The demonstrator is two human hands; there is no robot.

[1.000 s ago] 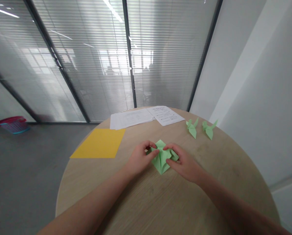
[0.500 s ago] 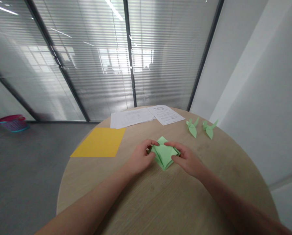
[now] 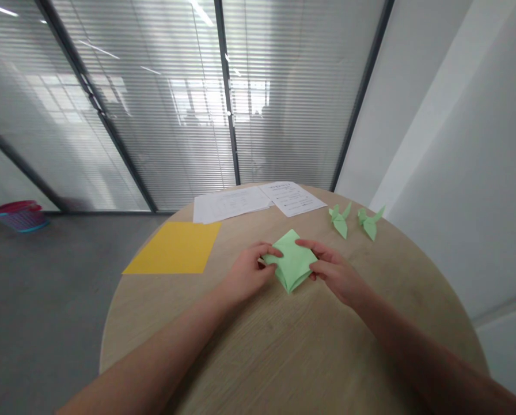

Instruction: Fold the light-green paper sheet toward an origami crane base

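Note:
A light green folded paper [image 3: 291,262], now a flat diamond shape, lies on the round wooden table [image 3: 284,357] in front of me. My left hand [image 3: 247,274] pinches its left corner, fingers curled round the edge. At the right corner, my right hand [image 3: 333,271] grips the paper with thumb and fingers closed on it. Both hands rest on the tabletop.
A yellow square sheet [image 3: 175,246] lies to the left. White printed sheets [image 3: 253,200] sit at the far edge. Two green paper cranes [image 3: 355,220] stand at the right rear. A glass wall with blinds is behind; a pink basket [image 3: 14,214] is on the floor.
The green paper's open flaps have been folded flat into a closed diamond. Both hands shifted slightly toward the far side, keeping hold of its corners.

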